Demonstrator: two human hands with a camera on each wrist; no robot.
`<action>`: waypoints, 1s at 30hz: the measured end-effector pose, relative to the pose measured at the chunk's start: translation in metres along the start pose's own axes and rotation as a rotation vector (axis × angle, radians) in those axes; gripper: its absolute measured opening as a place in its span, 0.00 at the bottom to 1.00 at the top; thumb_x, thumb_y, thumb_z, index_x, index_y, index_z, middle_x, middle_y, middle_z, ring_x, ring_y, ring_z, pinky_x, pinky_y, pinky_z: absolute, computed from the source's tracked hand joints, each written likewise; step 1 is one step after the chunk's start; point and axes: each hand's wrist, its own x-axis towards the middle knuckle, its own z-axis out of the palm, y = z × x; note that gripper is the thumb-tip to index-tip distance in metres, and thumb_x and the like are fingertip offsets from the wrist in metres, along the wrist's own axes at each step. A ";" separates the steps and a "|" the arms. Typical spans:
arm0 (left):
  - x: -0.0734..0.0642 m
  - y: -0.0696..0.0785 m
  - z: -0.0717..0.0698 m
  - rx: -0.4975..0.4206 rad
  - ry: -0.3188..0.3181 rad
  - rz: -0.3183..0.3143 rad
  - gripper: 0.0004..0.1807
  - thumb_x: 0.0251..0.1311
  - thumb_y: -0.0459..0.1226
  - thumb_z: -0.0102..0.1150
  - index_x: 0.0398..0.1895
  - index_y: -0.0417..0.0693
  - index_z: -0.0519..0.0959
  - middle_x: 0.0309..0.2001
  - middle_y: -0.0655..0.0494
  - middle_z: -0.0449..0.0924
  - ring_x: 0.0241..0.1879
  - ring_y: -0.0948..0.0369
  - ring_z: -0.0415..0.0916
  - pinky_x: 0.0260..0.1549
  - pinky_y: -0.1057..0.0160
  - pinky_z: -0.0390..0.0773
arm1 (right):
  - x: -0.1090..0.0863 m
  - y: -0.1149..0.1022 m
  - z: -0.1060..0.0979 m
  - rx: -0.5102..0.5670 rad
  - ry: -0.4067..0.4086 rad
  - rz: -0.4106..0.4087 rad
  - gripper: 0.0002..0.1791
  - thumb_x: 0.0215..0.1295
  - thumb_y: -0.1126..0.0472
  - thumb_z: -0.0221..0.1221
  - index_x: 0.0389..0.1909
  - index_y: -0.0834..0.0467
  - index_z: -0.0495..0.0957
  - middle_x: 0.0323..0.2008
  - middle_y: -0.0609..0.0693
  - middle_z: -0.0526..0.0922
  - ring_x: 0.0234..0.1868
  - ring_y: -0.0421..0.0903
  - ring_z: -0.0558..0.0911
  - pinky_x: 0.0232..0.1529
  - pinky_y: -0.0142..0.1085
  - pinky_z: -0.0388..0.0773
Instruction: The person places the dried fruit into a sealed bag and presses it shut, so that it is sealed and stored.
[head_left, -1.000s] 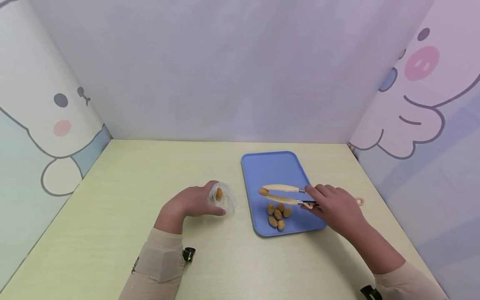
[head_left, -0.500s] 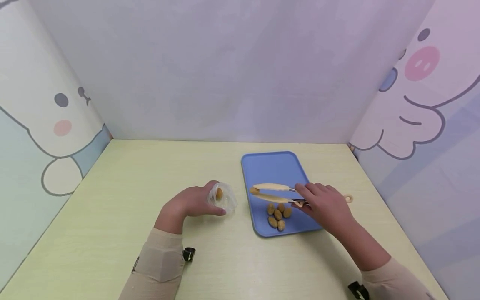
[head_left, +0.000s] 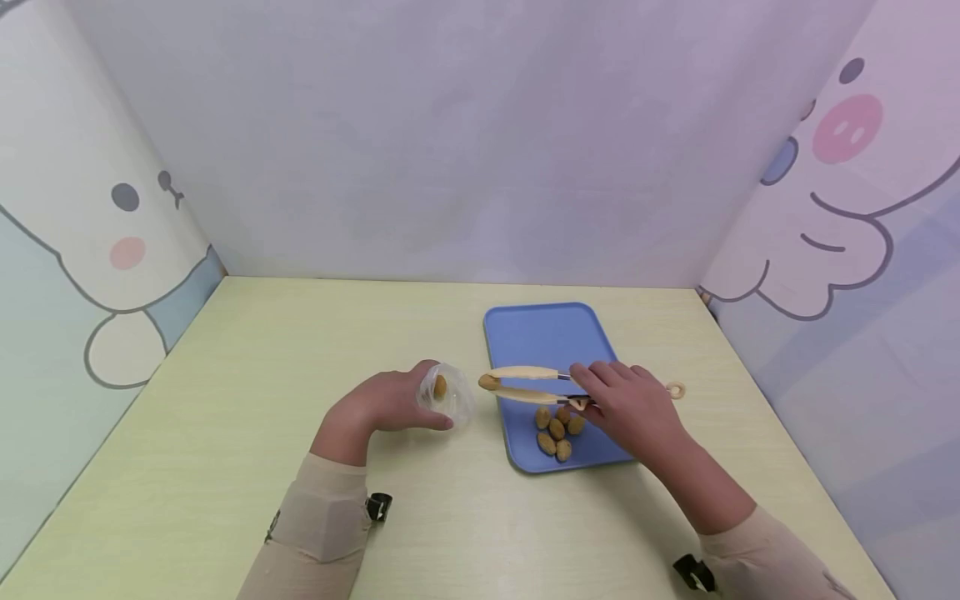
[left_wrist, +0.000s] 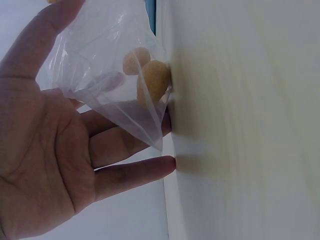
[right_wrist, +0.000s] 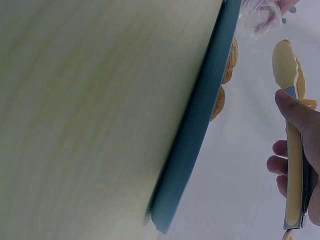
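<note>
My left hand [head_left: 393, 404] holds a clear plastic bag [head_left: 459, 408] from its left side, thumb and fingers spread around its mouth. Inside, brown oval nuts [left_wrist: 154, 82] that resemble walnuts rest at the bottom, low over the table. My right hand [head_left: 626, 408] grips cream-tipped kitchen tongs [head_left: 528, 372] around the handles. Another walnut-like nut [head_left: 489, 382] is pinched at the tongs' tips, just right of the bag's mouth. Several more such nuts [head_left: 557, 429] lie clustered on the blue tray [head_left: 547, 333], beneath the tongs.
The pale wooden table [head_left: 300, 333] extends to a light back wall [head_left: 450, 167]. Side walls with cartoon animals [head_left: 847, 125] enclose it left and right. The tray's raised rim [right_wrist: 195, 120] runs between the bag and my right hand.
My right hand has moved left with the tongs, carrying the pinched nut past the tray's left edge toward the bag. The left hand and bag have stayed in place.
</note>
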 end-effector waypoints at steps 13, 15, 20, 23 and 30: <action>0.002 0.002 0.001 -0.021 -0.006 0.002 0.44 0.44 0.62 0.71 0.65 0.66 0.64 0.40 0.63 0.77 0.37 0.59 0.73 0.39 0.57 0.72 | 0.019 -0.014 0.004 0.003 0.001 -0.023 0.28 0.49 0.59 0.73 0.52 0.54 0.75 0.35 0.48 0.80 0.31 0.48 0.78 0.26 0.39 0.74; 0.002 0.001 0.001 -0.022 -0.006 0.003 0.43 0.44 0.62 0.71 0.64 0.66 0.65 0.40 0.62 0.77 0.37 0.59 0.73 0.38 0.57 0.72 | 0.022 -0.017 0.003 0.002 0.000 -0.027 0.28 0.48 0.58 0.74 0.52 0.54 0.75 0.35 0.48 0.80 0.31 0.48 0.78 0.27 0.39 0.75; 0.003 0.000 0.002 -0.020 -0.004 0.007 0.41 0.44 0.62 0.71 0.62 0.67 0.65 0.39 0.63 0.77 0.36 0.59 0.73 0.38 0.57 0.72 | 0.028 -0.023 0.005 -0.007 0.004 -0.044 0.28 0.50 0.53 0.74 0.51 0.53 0.75 0.35 0.48 0.80 0.32 0.48 0.79 0.26 0.39 0.73; 0.003 0.000 0.002 -0.023 -0.002 0.014 0.41 0.44 0.62 0.71 0.62 0.67 0.65 0.39 0.63 0.77 0.36 0.59 0.73 0.38 0.56 0.72 | 0.031 -0.025 0.008 -0.012 0.028 -0.063 0.27 0.50 0.51 0.74 0.50 0.53 0.75 0.33 0.47 0.79 0.30 0.47 0.77 0.25 0.38 0.69; 0.003 0.001 0.003 -0.036 -0.004 0.022 0.39 0.45 0.61 0.70 0.60 0.69 0.65 0.37 0.63 0.77 0.35 0.60 0.73 0.37 0.57 0.72 | 0.036 -0.031 0.007 -0.023 0.014 -0.078 0.29 0.49 0.53 0.74 0.51 0.52 0.74 0.34 0.47 0.78 0.30 0.47 0.76 0.25 0.38 0.67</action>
